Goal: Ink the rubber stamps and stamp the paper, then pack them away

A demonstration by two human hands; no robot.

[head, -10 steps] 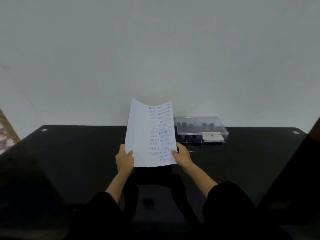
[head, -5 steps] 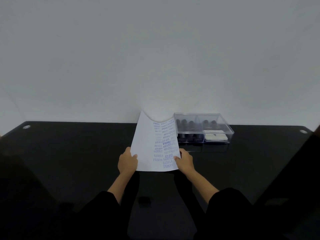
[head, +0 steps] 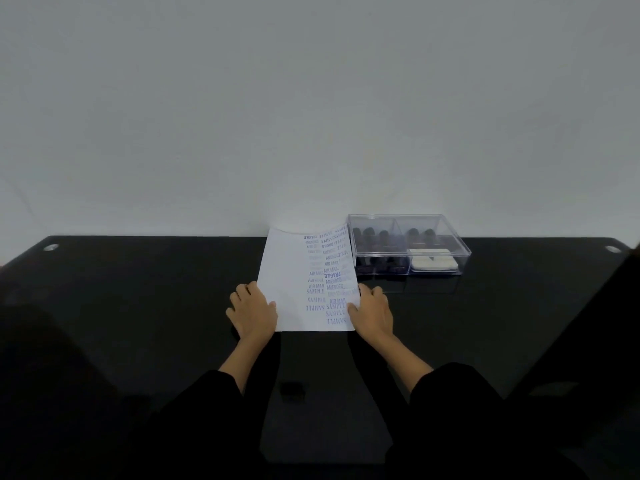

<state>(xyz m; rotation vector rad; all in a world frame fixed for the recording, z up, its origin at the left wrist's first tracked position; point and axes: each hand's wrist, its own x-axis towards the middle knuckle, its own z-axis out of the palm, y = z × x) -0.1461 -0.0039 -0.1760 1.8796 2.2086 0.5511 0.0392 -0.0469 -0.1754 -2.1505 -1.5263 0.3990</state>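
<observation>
A white sheet of paper (head: 292,282) with several blue stamp prints down its right half lies almost flat on the black table (head: 138,289), its far edge still slightly curled. My left hand (head: 251,310) holds the paper's near left edge, thumb on top. My right hand (head: 372,311) holds the near right edge the same way. To the right of the paper stands a closed clear plastic box (head: 408,245) holding dark-handled rubber stamps (head: 377,237) and a white ink pad (head: 433,263).
The table's far edge meets a plain white wall. Round metal fittings sit in the far left corner (head: 51,247) and far right corner (head: 613,249). A dark shape (head: 595,323) rises at the right edge of view.
The paper, held upright in front of me a second ago, has come down onto the table. Both hands have lowered with it, still holding its near corners.
</observation>
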